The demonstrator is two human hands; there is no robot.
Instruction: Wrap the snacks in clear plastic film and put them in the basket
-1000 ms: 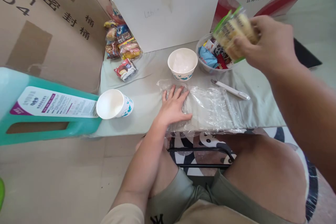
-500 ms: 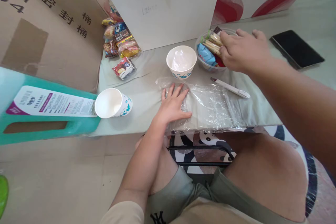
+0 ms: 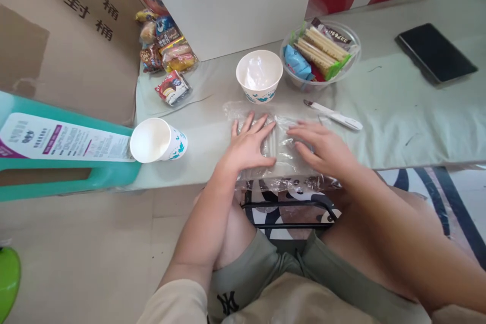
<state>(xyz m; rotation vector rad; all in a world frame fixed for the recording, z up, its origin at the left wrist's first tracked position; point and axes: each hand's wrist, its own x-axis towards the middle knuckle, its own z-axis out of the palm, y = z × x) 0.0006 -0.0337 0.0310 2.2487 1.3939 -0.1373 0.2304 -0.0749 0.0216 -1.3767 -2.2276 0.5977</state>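
A sheet of clear plastic wrap (image 3: pixel 283 149) lies crumpled on the near edge of the grey-green table (image 3: pixel 398 116). My left hand (image 3: pixel 248 144) rests flat on its left part, fingers spread. My right hand (image 3: pixel 321 147) lies flat on its right part, fingers stretched towards the left hand. Behind them stands a white paper bowl (image 3: pixel 259 75) lined with plastic film. To its right, a clear bowl (image 3: pixel 351 58) holds wrapped snacks, with a green-edged pack of biscuits (image 3: pixel 321 48) on top.
A white pen-like tool (image 3: pixel 334 115) lies right of the wrap. A paper cup (image 3: pixel 157 140) lies on its side by a teal jug (image 3: pixel 56 149). Snack packets (image 3: pixel 167 58) sit at the back left, a black phone (image 3: pixel 435 53) at the right, cardboard boxes (image 3: pixel 228 0) behind.
My right hand put the biscuit pack into the clear bowl, let go, then came down flat onto the plastic wrap. The left hand stayed on the wrap.
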